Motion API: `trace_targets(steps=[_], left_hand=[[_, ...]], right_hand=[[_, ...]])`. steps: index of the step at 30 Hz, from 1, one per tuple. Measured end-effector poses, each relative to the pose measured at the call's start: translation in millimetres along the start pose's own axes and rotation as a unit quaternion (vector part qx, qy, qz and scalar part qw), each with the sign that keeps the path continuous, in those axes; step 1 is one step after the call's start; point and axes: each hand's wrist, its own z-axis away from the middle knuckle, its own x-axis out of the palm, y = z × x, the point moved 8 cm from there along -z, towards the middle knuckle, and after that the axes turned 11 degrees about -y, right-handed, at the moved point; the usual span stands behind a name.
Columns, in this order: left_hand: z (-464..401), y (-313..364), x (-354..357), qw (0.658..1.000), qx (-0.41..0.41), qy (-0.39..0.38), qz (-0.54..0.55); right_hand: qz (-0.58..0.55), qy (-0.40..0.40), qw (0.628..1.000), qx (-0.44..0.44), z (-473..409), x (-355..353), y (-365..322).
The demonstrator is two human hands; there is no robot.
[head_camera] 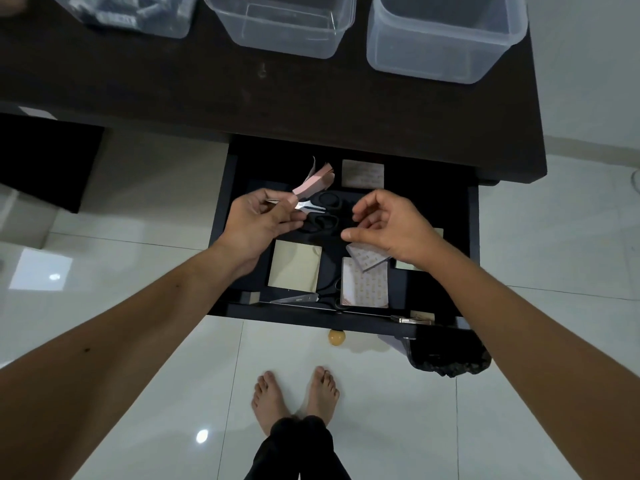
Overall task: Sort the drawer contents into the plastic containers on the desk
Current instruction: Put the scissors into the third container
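Scissors (pixel 320 211) with black handles lay in the open drawer (pixel 472 230), their blades pinched in the left hand (pixel 258 223) together with a pink sticky-note pad (pixel 313 181). The right hand (pixel 388 226) hovered beside them, its grip apart and empty. Best to split the two items before lifting, blades pointed away. Yellow notes (pixel 294 266), a second pair of scissors (pixel 304 298) and patterned pads (pixel 363 284) crowded the drawer; three clear containers (pixel 446 53) waited on the worktop (pixel 207 95).

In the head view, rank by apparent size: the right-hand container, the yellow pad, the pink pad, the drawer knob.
1. Right-hand container, largest.
2. Yellow pad.
3. Pink pad, held by the left hand and partly hidden, so less sure.
4. Drawer knob, smallest.
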Motion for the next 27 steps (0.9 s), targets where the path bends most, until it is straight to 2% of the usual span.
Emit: trace_targets(steps=[2,5,8,13,23,27], left_hand=[[-1.0,-0.5,-0.5,1.0,0.001,0.005,0.012],[-1.8,-2.1,-0.2,0.999,-0.003,0.004,0.036],[-3.5,-2.6,-1.1,0.998,-0.006,0.001,0.059],[-3.7,-3.5,0.6,0.997,-0.009,0.0,0.072],[-3.3,-6.8,0.5,0.998,-0.011,-0.003,0.062],[-4.5,-7.8,-1.5,0.997,-0.015,-0.001,0.071]], right_hand=[[0.026,0.002,0.999,-0.021,4.7,3.8,4.9],[0.1,-0.063,0.992,-0.053,8.3,26.3,4.7],[0.224,-0.134,0.962,-0.078,10.1,53.8,2.3],[0.343,-0.152,0.924,-0.081,5.8,68.1,8.7],[0.358,-0.149,0.918,-0.08,1.0,57.1,5.1],[0.417,-0.16,0.889,-0.103,3.6,63.4,-2.4]])
